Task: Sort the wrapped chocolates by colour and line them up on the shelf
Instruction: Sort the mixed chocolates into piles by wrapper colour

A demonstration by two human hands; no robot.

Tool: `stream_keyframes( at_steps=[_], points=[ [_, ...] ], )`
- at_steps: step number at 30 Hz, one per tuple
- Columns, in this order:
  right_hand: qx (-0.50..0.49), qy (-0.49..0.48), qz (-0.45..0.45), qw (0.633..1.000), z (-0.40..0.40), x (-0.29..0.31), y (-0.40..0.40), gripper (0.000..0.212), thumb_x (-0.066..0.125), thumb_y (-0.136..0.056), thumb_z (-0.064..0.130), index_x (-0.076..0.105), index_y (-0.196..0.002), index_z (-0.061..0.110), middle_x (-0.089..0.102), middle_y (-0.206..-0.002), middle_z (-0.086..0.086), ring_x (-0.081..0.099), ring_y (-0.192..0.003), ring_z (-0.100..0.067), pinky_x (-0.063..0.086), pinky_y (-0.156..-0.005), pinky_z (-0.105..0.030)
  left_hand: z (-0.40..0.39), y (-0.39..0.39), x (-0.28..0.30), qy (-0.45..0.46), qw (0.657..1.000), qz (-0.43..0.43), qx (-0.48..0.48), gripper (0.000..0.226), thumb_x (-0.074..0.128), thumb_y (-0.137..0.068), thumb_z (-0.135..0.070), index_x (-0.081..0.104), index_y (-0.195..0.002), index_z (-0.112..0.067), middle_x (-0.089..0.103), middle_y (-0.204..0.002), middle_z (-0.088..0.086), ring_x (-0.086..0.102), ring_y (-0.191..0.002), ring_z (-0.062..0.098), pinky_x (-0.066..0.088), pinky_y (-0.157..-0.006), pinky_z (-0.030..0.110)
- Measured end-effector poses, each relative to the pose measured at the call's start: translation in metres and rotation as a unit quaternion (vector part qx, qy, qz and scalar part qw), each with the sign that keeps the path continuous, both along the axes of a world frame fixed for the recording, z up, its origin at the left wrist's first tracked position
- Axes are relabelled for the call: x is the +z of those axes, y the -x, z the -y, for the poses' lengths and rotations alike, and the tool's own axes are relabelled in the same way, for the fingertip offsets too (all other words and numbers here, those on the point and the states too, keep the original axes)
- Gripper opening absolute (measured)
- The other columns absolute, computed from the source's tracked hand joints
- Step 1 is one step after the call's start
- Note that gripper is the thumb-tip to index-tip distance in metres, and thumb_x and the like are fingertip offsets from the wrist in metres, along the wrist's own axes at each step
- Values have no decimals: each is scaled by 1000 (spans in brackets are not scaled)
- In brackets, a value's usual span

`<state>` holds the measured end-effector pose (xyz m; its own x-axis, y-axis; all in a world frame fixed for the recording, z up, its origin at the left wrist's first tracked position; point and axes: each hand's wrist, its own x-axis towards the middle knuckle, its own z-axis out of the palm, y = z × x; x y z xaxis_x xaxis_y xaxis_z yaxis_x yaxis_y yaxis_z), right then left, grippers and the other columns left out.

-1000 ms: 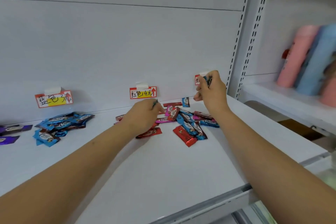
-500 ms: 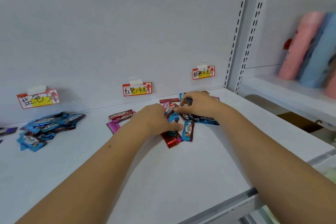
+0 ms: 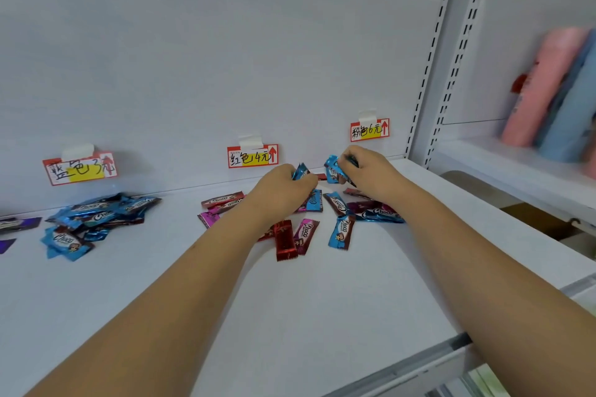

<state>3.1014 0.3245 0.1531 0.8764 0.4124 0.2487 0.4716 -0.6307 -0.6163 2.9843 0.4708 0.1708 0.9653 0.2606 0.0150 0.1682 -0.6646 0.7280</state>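
Note:
A mixed heap of red, pink and blue wrapped chocolates (image 3: 309, 222) lies on the white shelf (image 3: 290, 306) below the red and pink price tags. My left hand (image 3: 283, 190) is over the heap and grips a blue chocolate (image 3: 300, 171) that sticks up from its fingers. My right hand (image 3: 371, 171) is raised a little above the heap and pinches another blue chocolate (image 3: 332, 167). A sorted pile of blue chocolates (image 3: 93, 219) lies at the left under the blue tag (image 3: 80, 169).
Red tag (image 3: 253, 156) and pink tag (image 3: 370, 130) are taped to the back panel. Purple chocolates (image 3: 16, 224) lie at the far left edge. A slotted upright (image 3: 451, 51) divides off a neighbouring shelf with pink and blue bottles (image 3: 554, 90).
Both hands dipped into the mixed heap and have now lifted from it, each holding a blue chocolate. Several chocolates in the heap have shifted.

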Motion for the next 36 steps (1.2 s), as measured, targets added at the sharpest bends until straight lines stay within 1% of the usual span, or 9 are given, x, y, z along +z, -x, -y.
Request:
stream_keyframes(
  at_steps=[4,6,8,14,20,24,27,31,36],
  points=[
    [-24,-87,-34,995,-3,5,0,20,40,-104,29,54,-113,18,63,-87,-2,48,-63,-10,37,-55,-23,-2,-2,-1,175,984,-8,35,31,35,-102,-29,41,-127,-13,63,-76,5,57,-53,14,44,-45,20],
    [-26,-122,-67,990,-4,7,1,21,39,-105,28,54,-118,20,58,-82,1,46,-62,-7,35,-52,-22,-1,-1,-2,223,974,-16,48,37,35,-102,-25,35,-136,-10,63,-59,5,69,-64,23,52,-51,24],
    [-29,-122,-77,989,-4,6,4,25,38,-105,30,57,-116,20,54,-80,4,45,-61,-3,35,-51,-22,1,-3,-4,249,967,-10,58,29,36,-103,-21,37,-129,-10,62,-55,6,69,-71,26,56,-62,29],
    [-28,-120,-82,989,-4,12,11,52,44,-94,61,57,-91,11,43,-71,-1,38,-61,-13,37,-62,-29,-2,-4,-4,157,986,53,28,27,37,-104,-33,57,-100,-15,42,-67,0,37,-54,10,33,-51,25],
    [43,-242,-192,950,-16,15,30,27,43,-105,27,58,-91,10,53,-71,-4,46,-53,-12,43,-49,-25,-13,7,16,283,958,20,36,47,22,-103,-36,59,-87,-11,34,-61,-1,26,-46,11,21,-44,21],
    [96,-376,-282,878,-34,25,51,24,47,-101,5,63,-118,11,67,-102,-10,54,-58,-10,53,-53,-22,-52,32,14,191,979,61,37,29,35,-102,-25,57,-87,-15,46,-71,-2,42,-56,11,35,-49,24],
    [146,-387,-348,841,-54,28,71,25,46,-103,21,63,-119,12,59,-82,-4,33,-44,-7,31,-35,-19,-93,77,3,54,996,71,26,17,44,-102,-27,58,-99,-17,53,-79,-3,47,-66,12,37,-54,22],
    [184,-297,-387,853,-104,23,106,53,34,-102,51,65,-109,8,37,-59,1,24,-40,-8,19,-34,-19,-150,134,-16,-32,996,77,45,9,58,-97,-31,59,-105,-27,60,-87,-8,54,-75,5,44,-65,17],
    [223,-245,-389,860,-182,18,142,53,31,-104,49,65,-118,11,55,-80,-1,46,-60,-12,40,-51,-24,-199,168,-19,26,978,131,160,14,67,-92,-23,61,-104,-22,64,-96,-4,56,-80,3,43,-62,2]
  ],
)
